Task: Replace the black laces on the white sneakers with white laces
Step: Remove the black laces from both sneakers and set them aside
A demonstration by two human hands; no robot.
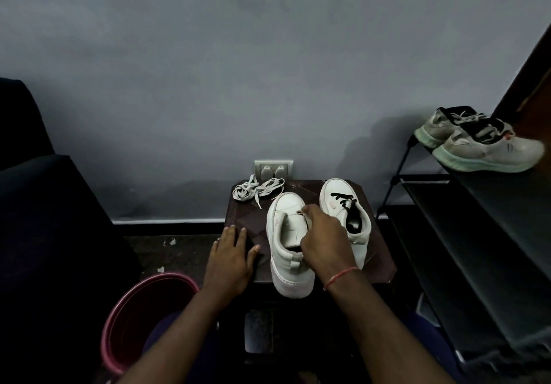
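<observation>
Pinching at eyelet edge of near white leather sneaker (290,240) w/ right hand (323,239), fingers closed; whether gripping anything, can't tell. Resting left hand (231,257) open, flat on dark brown table (378,261). Still waiting at table's far-left corner: bundled white laces (258,189). Still wearing black lace (344,200): far sneaker (343,205). Steadying heel before threading seems wise.

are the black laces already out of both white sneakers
No, the right sneaker still has black laces threaded across its front, while the left sneaker shows none.
</observation>
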